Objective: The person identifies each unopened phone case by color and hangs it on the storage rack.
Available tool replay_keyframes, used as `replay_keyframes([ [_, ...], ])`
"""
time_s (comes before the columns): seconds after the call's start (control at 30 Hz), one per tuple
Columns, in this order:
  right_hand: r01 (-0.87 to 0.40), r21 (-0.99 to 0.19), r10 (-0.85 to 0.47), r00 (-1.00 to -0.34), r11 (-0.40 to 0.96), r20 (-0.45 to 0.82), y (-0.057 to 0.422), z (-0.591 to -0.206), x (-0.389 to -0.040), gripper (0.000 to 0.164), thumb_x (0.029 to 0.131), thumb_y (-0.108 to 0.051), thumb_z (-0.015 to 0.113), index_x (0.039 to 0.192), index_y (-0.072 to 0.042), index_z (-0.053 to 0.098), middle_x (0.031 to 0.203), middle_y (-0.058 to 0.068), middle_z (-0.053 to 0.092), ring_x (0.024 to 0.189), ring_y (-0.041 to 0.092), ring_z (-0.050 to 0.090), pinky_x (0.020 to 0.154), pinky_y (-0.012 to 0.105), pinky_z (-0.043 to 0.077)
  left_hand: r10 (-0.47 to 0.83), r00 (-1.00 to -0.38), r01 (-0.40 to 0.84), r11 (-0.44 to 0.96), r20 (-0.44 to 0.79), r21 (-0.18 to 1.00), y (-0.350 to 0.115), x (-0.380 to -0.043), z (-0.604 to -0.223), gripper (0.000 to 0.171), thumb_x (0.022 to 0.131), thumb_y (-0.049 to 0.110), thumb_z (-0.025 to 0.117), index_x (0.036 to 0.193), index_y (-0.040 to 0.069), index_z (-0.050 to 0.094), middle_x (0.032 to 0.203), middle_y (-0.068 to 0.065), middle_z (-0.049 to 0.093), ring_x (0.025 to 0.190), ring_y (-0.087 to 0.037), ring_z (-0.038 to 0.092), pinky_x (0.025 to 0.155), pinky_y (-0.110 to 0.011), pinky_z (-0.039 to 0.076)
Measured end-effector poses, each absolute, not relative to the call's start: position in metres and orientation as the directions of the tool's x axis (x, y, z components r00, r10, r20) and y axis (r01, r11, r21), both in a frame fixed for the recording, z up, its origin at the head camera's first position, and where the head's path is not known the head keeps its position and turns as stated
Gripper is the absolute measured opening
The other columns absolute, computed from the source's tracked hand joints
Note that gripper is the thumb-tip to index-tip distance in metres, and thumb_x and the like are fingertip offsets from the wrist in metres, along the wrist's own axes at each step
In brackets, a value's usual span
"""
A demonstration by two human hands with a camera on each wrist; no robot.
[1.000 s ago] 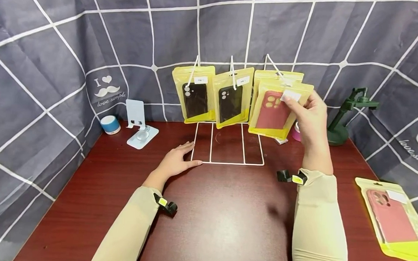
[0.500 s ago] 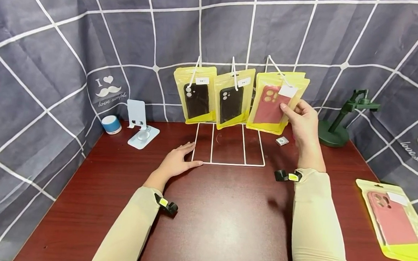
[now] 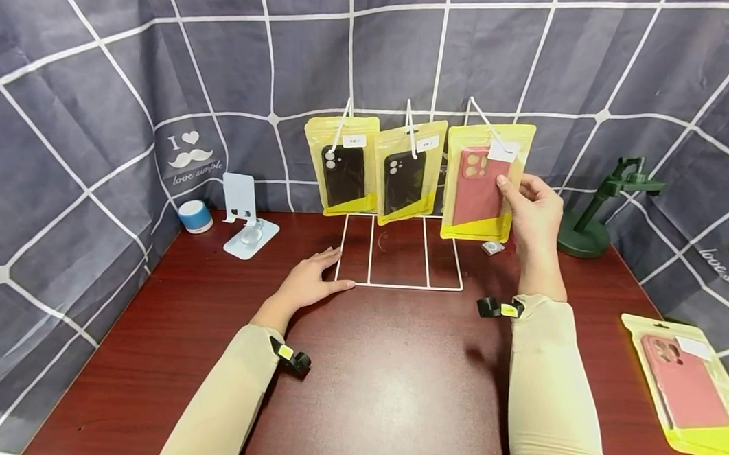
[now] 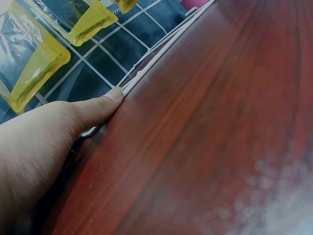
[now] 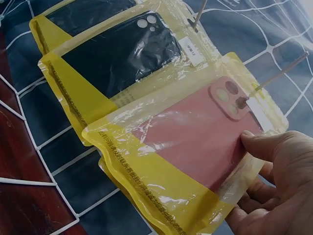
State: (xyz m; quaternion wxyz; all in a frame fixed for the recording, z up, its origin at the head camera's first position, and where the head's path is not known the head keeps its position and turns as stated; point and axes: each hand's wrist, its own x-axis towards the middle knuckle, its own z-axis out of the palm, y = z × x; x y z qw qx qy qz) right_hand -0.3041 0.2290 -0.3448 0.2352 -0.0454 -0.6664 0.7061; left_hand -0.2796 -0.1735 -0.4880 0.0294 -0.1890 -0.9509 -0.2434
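My right hand point(image 3: 540, 212) pinches the right edge of a yellow-and-clear bag with a pink phone case point(image 3: 479, 189), thumb in front and fingers behind. That bag hangs at the right hook point(image 3: 484, 117) of a white wire rack point(image 3: 413, 286). In the right wrist view the pink phone case point(image 5: 195, 132) faces the camera, the hook's rod crossing its bag near the white label. My left hand point(image 3: 307, 279) rests at the front left corner of the rack's base, its thumb point(image 4: 100, 107) touching the wire. Two bags with black phone cases point(image 3: 344, 175) hang left of the pink one.
Another bagged pink phone case point(image 3: 687, 382) lies on the table point(image 3: 387, 380) at the right. A light blue phone stand point(image 3: 248, 235) and a blue-and-white cylinder point(image 3: 194, 216) stand at the left. A green stand point(image 3: 587, 229) and a small silver item point(image 3: 492, 248) sit beyond my right hand.
The right hand has brought the pink case's bag left and back onto the right hook, and now holds its edge lower down. The bag has straightened. My left hand has stayed put.
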Motion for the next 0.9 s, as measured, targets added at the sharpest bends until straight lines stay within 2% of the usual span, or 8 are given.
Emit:
replay_keyframes([
  [0.2, -0.275, -0.961, 0.394, -0.885, -0.016, 0.246, 0.228, -0.3439, -0.3021, 0.041, 0.078, -0.032, 0.088, 0.109, -0.008, 0.077, 0.085, -0.003, 0.072, 0.08, 0.016, 0.064, 0.069, 0.023, 0.053, 0.343, -0.928, 0.37, 0.811, 0.144, 0.453, -0.1737, -0.2798, -0.4879, 0.096, 0.082, 0.076, 0.063, 0.153, 0.013, 0.045, 0.157, -0.008, 0.042, 0.146, -0.03, 0.035, 0.118, -0.048, 0.03],
  [0.47, -0.274, -0.962, 0.394, -0.882, 0.012, 0.256, 0.2277, -0.3441, -0.302, 0.038, 0.08, -0.033, 0.087, 0.107, -0.008, 0.077, 0.083, -0.005, 0.072, 0.08, 0.013, 0.062, 0.071, 0.025, 0.049, 0.334, -0.934, 0.355, 0.818, 0.13, 0.452, -0.1751, -0.2785, -0.4879, 0.098, 0.081, 0.078, 0.061, 0.153, 0.014, 0.045, 0.158, -0.007, 0.041, 0.147, -0.029, 0.034, 0.118, -0.048, 0.029],
  [0.7, -0.281, -0.958, 0.398, -0.874, 0.05, 0.277, 0.2299, -0.3451, -0.3025, 0.032, 0.083, -0.029, 0.085, 0.104, -0.007, 0.077, 0.078, -0.009, 0.069, 0.078, 0.01, 0.059, 0.068, 0.022, 0.046, 0.333, -0.934, 0.354, 0.817, 0.129, 0.455, -0.1744, -0.2781, -0.4882, 0.097, 0.082, 0.077, 0.062, 0.153, 0.014, 0.045, 0.158, -0.007, 0.041, 0.147, -0.03, 0.034, 0.118, -0.048, 0.029],
  [0.9, -0.272, -0.959, 0.411, -0.868, 0.076, 0.279, 0.2334, -0.3442, -0.3019, 0.033, 0.084, -0.028, 0.084, 0.107, -0.005, 0.077, 0.077, -0.012, 0.068, 0.078, 0.009, 0.057, 0.066, 0.02, 0.044, 0.338, -0.931, 0.363, 0.812, 0.138, 0.457, -0.1736, -0.2787, -0.4887, 0.097, 0.081, 0.078, 0.061, 0.153, 0.013, 0.045, 0.157, -0.008, 0.041, 0.146, -0.03, 0.035, 0.117, -0.049, 0.03],
])
